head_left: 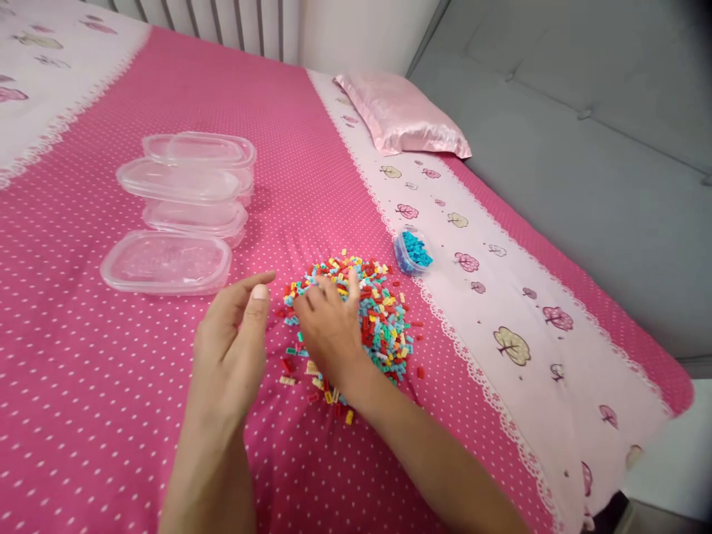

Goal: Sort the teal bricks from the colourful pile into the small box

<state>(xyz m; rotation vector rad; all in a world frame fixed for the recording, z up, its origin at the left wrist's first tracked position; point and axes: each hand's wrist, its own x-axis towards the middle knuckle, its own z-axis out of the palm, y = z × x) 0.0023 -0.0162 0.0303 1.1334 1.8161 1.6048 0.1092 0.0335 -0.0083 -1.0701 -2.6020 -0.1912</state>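
Observation:
A pile of several small coloured pieces (378, 311), red, yellow, teal and blue, lies on the pink dotted bedsheet (139, 415). My right hand (328, 326) rests on the pile's left side, fingers bent down among the pieces, one finger stretched out. My left hand (233, 341) hovers just left of the pile, held on edge with fingers loosely apart and nothing in it. A small clear tub (412, 252) with blue pieces sits beyond the pile to the right.
Several clear plastic containers (189, 185) and a lid (165, 261) lie at the left back. A pink satin pillow (400, 115) sits at the far right by the grey padded headboard (584, 148). The bed's edge runs down the right side.

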